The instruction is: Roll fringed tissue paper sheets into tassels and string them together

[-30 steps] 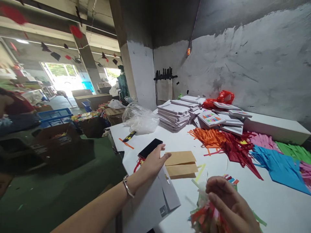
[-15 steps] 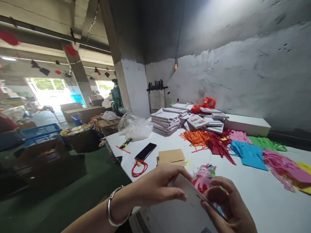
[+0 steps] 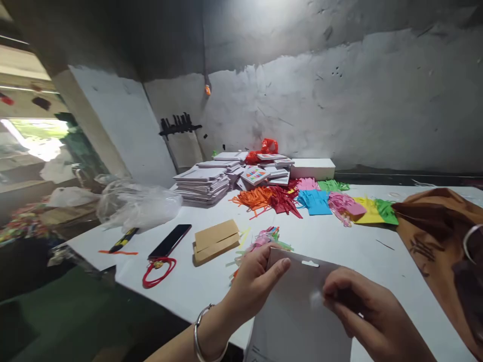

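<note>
My left hand (image 3: 254,284) pinches the top left corner of a flat white cardboard package (image 3: 298,311) with a hang slot near its upper edge. My right hand (image 3: 368,314) grips the package's right side, fingers curled over the face. A bunch of multicoloured paper strips (image 3: 264,239) lies on the white table (image 3: 332,241) just behind the package, partly hidden by my left hand. A silver bangle (image 3: 202,337) circles my left wrist.
Brown card envelopes (image 3: 216,240), a black phone (image 3: 169,241) and a red cord (image 3: 158,269) lie left of my hands. Stacked white packages (image 3: 202,181) and coloured fringed paper piles (image 3: 313,201) sit farther back. A brown bag (image 3: 445,241) stands at right, a clear plastic bag (image 3: 139,203) at left.
My view has swung right. The left hand went from the table near the phone to the white package. The right hand no longer shows the paper strips and grips the package.
</note>
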Action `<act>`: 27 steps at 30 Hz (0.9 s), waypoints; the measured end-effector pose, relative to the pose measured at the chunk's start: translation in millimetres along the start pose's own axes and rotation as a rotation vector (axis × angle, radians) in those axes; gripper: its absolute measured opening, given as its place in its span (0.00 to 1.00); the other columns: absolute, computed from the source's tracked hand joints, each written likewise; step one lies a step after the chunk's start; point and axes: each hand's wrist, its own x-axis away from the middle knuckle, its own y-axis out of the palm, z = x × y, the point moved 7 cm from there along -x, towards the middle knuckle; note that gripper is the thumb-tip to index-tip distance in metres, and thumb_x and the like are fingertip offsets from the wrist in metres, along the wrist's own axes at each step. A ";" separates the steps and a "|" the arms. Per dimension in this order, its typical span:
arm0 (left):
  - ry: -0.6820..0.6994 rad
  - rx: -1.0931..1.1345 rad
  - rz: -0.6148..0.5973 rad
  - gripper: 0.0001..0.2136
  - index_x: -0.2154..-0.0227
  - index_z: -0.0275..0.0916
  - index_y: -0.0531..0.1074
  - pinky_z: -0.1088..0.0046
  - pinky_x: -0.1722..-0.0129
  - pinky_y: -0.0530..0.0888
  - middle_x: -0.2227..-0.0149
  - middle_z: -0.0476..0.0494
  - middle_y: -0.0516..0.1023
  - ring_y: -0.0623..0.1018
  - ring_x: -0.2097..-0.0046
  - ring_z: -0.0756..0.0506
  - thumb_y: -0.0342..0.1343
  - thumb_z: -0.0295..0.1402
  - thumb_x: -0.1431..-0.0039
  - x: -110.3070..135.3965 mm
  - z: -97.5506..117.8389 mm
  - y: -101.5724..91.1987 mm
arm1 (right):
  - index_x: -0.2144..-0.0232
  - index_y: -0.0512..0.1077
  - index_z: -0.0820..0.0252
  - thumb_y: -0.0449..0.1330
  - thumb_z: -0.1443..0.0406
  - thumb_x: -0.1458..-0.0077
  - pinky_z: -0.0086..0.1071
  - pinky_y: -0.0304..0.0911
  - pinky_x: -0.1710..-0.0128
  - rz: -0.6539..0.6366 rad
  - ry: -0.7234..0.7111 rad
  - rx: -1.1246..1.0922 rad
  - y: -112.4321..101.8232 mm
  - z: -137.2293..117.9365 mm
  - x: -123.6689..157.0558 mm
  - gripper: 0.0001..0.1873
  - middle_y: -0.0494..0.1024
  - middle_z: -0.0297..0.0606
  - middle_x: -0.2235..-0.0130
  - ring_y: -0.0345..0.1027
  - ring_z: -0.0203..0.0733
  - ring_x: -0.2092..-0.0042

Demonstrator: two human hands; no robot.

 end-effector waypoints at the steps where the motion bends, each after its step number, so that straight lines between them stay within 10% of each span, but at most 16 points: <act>1: 0.001 -0.004 -0.015 0.21 0.64 0.37 0.74 0.71 0.69 0.70 0.69 0.44 0.77 0.75 0.67 0.44 0.63 0.53 0.43 -1.5 -1.1 6.8 | 0.67 0.73 0.52 0.60 0.55 0.37 0.26 0.61 0.79 0.013 0.040 -0.007 -2.2 5.8 2.4 0.10 0.73 0.33 0.72 0.65 0.36 0.75; 27: 0.081 -0.066 -0.148 0.16 0.65 0.37 0.70 0.74 0.71 0.64 0.70 0.47 0.71 0.68 0.70 0.49 0.57 0.46 0.33 -6.0 -4.5 45.0 | 0.58 0.67 0.52 0.55 0.69 0.33 0.21 0.68 0.60 0.340 -0.321 0.402 -8.2 0.7 23.4 0.06 0.75 0.31 0.62 0.73 0.32 0.61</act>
